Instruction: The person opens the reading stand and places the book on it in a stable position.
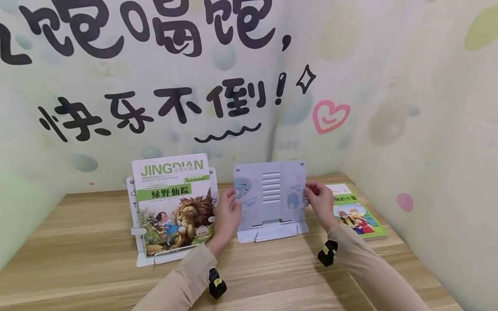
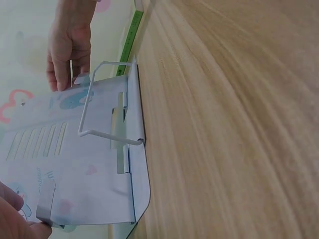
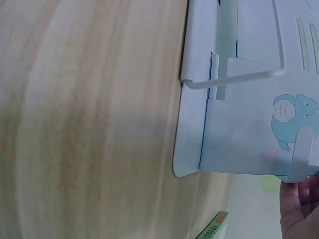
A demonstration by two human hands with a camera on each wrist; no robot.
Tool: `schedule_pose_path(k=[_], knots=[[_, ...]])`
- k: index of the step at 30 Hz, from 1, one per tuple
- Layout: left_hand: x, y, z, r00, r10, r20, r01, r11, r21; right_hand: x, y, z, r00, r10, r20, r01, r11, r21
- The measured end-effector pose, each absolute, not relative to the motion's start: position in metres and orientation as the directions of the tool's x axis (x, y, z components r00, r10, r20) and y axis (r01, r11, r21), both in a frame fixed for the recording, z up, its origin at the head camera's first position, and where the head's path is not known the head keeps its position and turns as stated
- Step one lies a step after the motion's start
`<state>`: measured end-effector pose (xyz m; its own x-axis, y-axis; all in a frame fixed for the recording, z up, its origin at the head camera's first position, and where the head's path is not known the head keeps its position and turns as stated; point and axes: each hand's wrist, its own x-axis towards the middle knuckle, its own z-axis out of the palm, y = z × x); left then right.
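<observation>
A pale blue metal book stand with slots and cartoon prints stands upright on the table. My left hand grips its left edge, thumb over the front. On the opposite edge my right hand pinches the stand beside a small side clip. A wire page holder juts out in front of the stand's panel, above the base lip. Nothing rests on this stand. The fingers behind the panel are partly hidden.
To the left, a second white stand bears a book with a lion on its cover. A green-edged book lies at the right, beyond my right wrist. Behind the wooden table hangs a printed backdrop.
</observation>
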<state>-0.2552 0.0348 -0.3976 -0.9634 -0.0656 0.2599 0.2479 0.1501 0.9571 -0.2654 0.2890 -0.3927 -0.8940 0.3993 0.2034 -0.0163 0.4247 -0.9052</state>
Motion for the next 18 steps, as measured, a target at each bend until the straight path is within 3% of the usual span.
schedule_pose_path(k=[11, 15, 18], knots=[[-0.250, 0.035, -0.397, -0.957, -0.066, 0.284, 0.268, 0.186, 0.945, -0.267, 0.297, -0.396, -0.918, 0.346, 0.195, -0.032, 0.425, -0.905], [-0.241, 0.035, -0.391, -0.932, -0.074, 0.356, 0.333, 0.218, 0.917, -0.259, 0.321, -0.396, -0.930, 0.285, 0.231, -0.038, 0.553, -0.833], [-0.231, 0.044, -0.385, -0.892, -0.026, 0.452, 0.439, 0.198, 0.877, -0.245, 0.356, -0.395, -0.912, 0.311, 0.267, 0.020, 0.685, -0.729]])
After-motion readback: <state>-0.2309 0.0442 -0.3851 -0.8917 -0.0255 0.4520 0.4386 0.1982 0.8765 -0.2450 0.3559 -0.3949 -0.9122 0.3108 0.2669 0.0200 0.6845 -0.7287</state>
